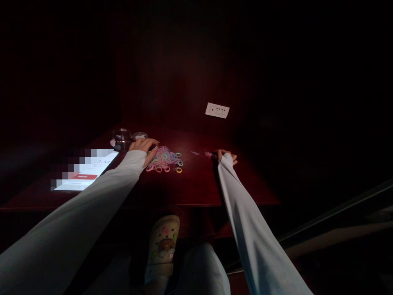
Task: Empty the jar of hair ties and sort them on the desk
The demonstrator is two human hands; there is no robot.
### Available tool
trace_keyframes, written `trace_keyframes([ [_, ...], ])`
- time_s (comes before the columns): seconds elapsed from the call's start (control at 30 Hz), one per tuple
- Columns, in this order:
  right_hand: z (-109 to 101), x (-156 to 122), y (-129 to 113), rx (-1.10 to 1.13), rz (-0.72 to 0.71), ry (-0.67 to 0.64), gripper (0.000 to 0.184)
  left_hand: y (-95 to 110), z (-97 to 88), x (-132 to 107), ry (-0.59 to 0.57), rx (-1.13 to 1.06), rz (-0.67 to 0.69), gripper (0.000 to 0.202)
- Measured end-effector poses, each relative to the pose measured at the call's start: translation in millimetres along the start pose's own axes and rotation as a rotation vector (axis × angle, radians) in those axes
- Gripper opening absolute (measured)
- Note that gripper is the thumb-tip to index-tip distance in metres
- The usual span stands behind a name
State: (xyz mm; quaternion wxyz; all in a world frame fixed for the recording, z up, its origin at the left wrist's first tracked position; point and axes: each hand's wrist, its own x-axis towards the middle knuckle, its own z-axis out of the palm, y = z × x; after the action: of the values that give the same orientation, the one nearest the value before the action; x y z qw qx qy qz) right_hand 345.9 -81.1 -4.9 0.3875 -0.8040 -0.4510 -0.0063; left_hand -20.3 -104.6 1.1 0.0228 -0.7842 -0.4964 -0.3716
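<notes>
A loose pile of small pastel hair ties (167, 156) lies on the dark red table, with several thicker rings along its near and right edges. My left hand (143, 148) rests at the pile's left side, thumb and fingers apart, fingertips touching or just over it. Further right, my right hand (227, 157) is on the table with its fingers curled in; whatever they hold, if anything, is hidden. Just left of it is a small pink bunch of bands (208, 154), and a few thin purple bands (195, 153) lie between that and the pile.
Behind my left hand stand a clear jar (121, 137) and a round lid (140, 135). A lit phone (89, 174) lies under my left forearm. The back wall has a white socket (217, 110). Below the table edge (184, 205) is a beige clog (164, 241).
</notes>
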Motion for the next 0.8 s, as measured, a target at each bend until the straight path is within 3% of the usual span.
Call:
trace_keyframes([
  [0.2,-6,0,-5,-0.087,-0.118,-0.138,0.03,2,-3.9,0,-0.049,0.003,0.013,0.03],
  [0.33,-3,-1,-6,-0.099,-0.266,-0.167,0.032,4,-5.0,0,-0.074,0.008,0.029,0.029],
  [0.57,0,0,-8,-0.173,-0.381,-0.186,0.031,5,-4.0,-1,-0.078,0.018,0.045,0.029],
  [0.7,3,3,-9,-0.08,-0.337,-0.141,0.031,6,-4.4,-1,-0.088,0.024,0.034,0.028],
  [0.8,6,9,-5,0.074,-0.205,-0.107,0.028,7,-4.7,0,-0.101,0.042,0.017,0.03],
])
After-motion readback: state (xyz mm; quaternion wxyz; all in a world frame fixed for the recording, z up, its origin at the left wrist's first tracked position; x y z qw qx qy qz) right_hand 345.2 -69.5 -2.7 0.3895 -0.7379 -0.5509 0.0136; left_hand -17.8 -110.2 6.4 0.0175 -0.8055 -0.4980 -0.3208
